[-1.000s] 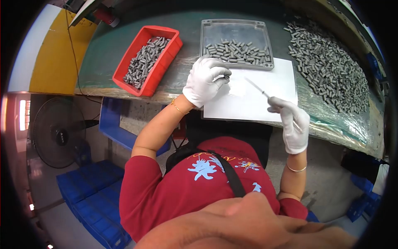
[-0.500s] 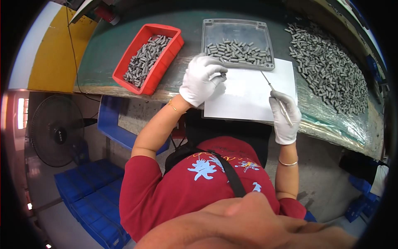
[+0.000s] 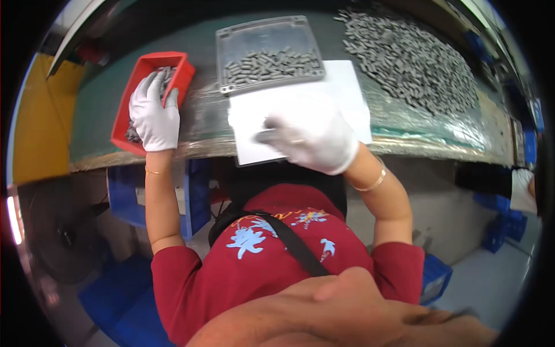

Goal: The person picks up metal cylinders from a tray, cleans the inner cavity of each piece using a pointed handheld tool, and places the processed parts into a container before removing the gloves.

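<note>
My left hand [image 3: 155, 118], in a white glove, reaches over the red bin [image 3: 184, 81]. Its fingers lie stretched and apart on the small grey cylinders [image 3: 167, 74] inside. My right hand [image 3: 318, 136], also gloved, is above the white sheet of paper [image 3: 351, 87] and smeared by motion. Its fingers point left, and I cannot make out whether the thin pointed tool is still in them. Behind the paper, a shallow clear tray [image 3: 263, 30] contains more grey cylinders [image 3: 272, 65] along its near side.
A large pile of grey cylinders [image 3: 410, 61] spreads over the right of the green table [image 3: 202, 124]. Blue crates [image 3: 124, 301] stand on the floor at left, near a dark fan [image 3: 63, 231]. Another person's white-gloved hand [image 3: 523, 188] shows at the right edge.
My left hand has moved left from the tray to the red bin, its fingers now spread. My right hand has swung left over the paper. The whole view has shifted.
</note>
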`<action>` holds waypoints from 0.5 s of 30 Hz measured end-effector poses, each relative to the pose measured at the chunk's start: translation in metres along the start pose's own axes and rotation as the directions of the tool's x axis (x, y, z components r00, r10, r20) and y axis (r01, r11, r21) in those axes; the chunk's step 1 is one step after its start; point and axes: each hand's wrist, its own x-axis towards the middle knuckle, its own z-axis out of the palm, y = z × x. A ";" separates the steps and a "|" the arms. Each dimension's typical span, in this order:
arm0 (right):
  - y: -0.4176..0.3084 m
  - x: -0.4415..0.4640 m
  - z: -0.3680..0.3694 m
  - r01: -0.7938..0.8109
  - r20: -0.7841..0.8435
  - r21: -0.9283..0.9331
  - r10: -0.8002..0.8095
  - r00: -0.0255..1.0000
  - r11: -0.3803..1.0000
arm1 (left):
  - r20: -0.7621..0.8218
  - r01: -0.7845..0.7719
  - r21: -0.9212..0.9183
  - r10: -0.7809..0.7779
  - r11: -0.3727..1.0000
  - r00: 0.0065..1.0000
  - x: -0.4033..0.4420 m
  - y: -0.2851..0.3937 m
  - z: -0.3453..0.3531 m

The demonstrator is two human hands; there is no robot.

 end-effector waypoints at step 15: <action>0.000 0.020 0.021 -0.264 -0.351 0.512 0.479 0.804 0.818 | 0.419 0.420 -0.905 -0.319 -0.068 0.850 0.014 0.118 0.034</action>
